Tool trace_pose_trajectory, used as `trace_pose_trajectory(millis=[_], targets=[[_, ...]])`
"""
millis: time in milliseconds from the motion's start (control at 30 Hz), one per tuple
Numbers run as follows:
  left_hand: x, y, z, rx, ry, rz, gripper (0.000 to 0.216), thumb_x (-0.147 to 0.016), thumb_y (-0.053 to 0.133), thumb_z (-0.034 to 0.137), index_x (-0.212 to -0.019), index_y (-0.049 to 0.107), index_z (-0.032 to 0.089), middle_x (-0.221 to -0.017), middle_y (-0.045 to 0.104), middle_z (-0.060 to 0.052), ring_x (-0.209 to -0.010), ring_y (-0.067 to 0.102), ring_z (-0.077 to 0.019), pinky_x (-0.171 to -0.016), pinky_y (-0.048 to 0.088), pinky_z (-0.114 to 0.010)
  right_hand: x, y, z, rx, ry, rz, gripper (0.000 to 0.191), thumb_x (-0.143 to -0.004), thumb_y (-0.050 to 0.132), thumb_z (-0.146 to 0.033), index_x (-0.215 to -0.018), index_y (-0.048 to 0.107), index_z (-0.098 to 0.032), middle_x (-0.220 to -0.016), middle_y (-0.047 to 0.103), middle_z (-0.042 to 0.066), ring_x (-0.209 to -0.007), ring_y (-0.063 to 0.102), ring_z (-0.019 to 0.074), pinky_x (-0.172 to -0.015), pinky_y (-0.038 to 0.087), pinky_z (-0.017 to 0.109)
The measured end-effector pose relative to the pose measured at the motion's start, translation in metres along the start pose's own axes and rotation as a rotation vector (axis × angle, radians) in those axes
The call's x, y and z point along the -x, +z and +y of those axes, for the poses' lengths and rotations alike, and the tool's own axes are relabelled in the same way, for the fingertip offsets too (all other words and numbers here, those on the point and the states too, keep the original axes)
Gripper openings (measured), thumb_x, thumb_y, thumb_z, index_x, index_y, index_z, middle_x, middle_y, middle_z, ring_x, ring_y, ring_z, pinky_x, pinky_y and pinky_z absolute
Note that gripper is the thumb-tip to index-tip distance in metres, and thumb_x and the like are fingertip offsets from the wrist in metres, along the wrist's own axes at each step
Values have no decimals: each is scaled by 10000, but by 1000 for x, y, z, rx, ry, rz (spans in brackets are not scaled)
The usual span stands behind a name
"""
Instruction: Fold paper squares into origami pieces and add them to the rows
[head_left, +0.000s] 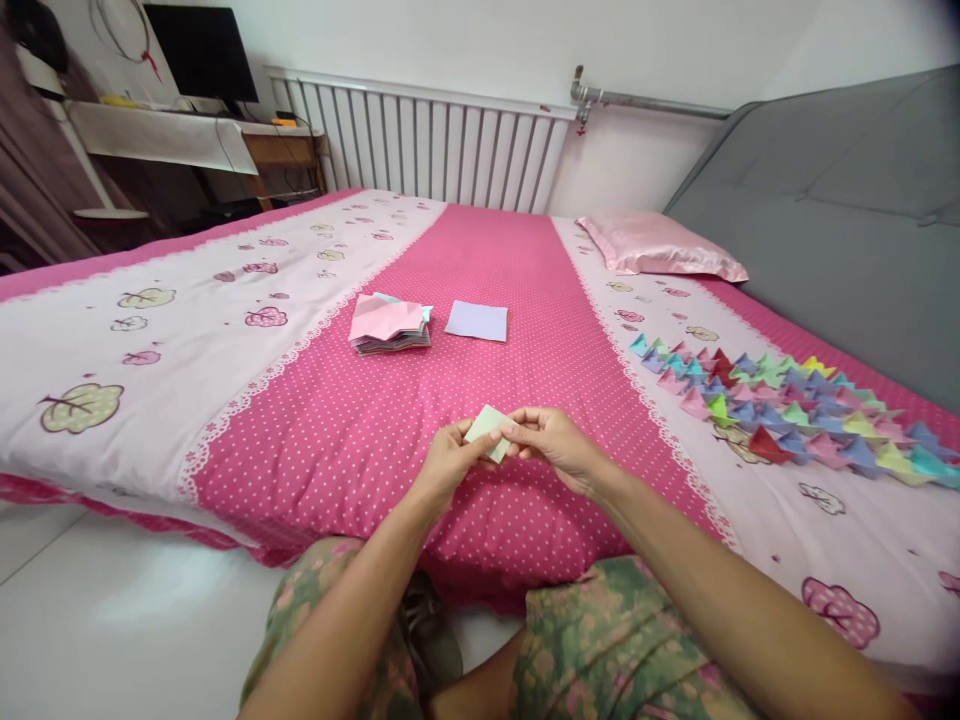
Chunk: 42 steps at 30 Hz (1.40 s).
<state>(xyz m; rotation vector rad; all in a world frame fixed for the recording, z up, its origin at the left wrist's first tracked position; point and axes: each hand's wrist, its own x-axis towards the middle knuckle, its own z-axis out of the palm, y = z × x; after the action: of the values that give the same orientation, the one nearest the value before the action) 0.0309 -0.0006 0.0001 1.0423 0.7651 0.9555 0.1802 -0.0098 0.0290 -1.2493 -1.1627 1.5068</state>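
Note:
Between my two hands, just above the near edge of the bed, is a small pale green folded paper (487, 422) with a diamond outline. My left hand (455, 455) pinches its left and lower side, thumb on top. At the right side, my right hand (551, 443) grips it between thumb and fingers. Farther back on the pink dotted strip lies a single lavender paper sheet (477, 322). To its left sits a stack of coloured paper (388, 320), pink on top, with uneven edges.
Rows of small folded paper boats (780, 405) in many colours cover the right side of the bed (502, 260). A pink pillow (664, 245) rests by the grey headboard (832, 180). Behind the bed are a white radiator (427, 140) and a desk with a monitor (202, 52).

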Motion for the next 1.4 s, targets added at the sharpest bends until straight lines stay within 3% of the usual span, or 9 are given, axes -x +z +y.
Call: trace_pose_trajectory(millis=[167, 267, 467, 567, 667, 767, 967, 1200, 1400], targets=[[0, -2, 0, 19, 14, 49, 312, -614, 712, 290, -866, 645, 118, -736, 661, -48, -586, 566, -94, -563, 423, -195, -1, 2, 2, -49, 3, -19, 212, -654, 670, -277, -793, 565, -155, -754, 628, 12, -634, 597, 78, -554, 434, 168], [-1, -5, 2, -19, 58, 106, 246, -594, 721, 290, -752, 648, 116, -634, 637, -20, -537, 542, -82, -539, 408, -191, -2, 1, 3, 47, -53, -38, 232, -675, 645, -303, -847, 573, -165, -811, 616, 21, -652, 584, 95, -545, 431, 192], [-4, -10, 1, -227, 172, 181, 222, -588, 705, 315, -663, 655, 113, -538, 583, 2, -467, 466, -67, -475, 343, -189, -1, -2, 5, 497, -354, 130, 201, -692, 618, -344, -760, 645, -157, -537, 490, -33, -475, 400, 66, -444, 305, 193], [-5, -14, -4, -396, 269, 205, 203, -633, 662, 325, -671, 674, 126, -503, 543, 20, -445, 425, -59, -443, 305, -186, 2, 0, 2, 447, -295, 106, 268, -706, 602, -369, -858, 647, -153, -450, 457, -55, -385, 368, 56, -395, 276, 191], [-4, -16, -6, -529, 321, 235, 203, -677, 617, 330, -731, 695, 151, -432, 481, 49, -386, 372, -45, -395, 257, -178, 3, 2, 0, 313, -204, 77, 270, -692, 616, -355, -851, 632, -138, -515, 575, -14, -400, 485, 76, -412, 356, 198], [-1, -11, -3, -419, 268, 215, 220, -674, 615, 320, -777, 694, 142, -456, 552, 29, -396, 465, -69, -408, 337, -180, 2, 3, 0, 179, -179, 52, 234, -662, 651, -327, -805, 627, -143, -668, 659, 34, -510, 587, 101, -503, 443, 220], [0, -1, 5, -46, 204, 172, 224, -572, 715, 232, -772, 679, 138, -722, 700, -51, -681, 645, -166, -662, 495, -263, -1, 0, 1, 88, -251, 54, 205, -626, 693, -279, -786, 649, -159, -717, 678, 31, -652, 635, 132, -639, 484, 257], [2, -2, 10, -61, 274, 200, 200, -556, 739, 236, -723, 678, 145, -704, 695, -39, -663, 632, -145, -672, 492, -255, 0, -1, -1, 175, -433, 28, 152, -663, 672, -261, -800, 688, -197, -794, 696, 27, -749, 642, 160, -724, 491, 294], [2, -3, 9, -67, 231, 206, 195, -632, 690, 319, -710, 681, 140, -692, 696, -55, -639, 635, -150, -640, 499, -264, 4, 3, -3, 273, -450, 86, 167, -714, 628, -314, -796, 699, -188, -733, 695, 32, -679, 633, 148, -641, 489, 264]])
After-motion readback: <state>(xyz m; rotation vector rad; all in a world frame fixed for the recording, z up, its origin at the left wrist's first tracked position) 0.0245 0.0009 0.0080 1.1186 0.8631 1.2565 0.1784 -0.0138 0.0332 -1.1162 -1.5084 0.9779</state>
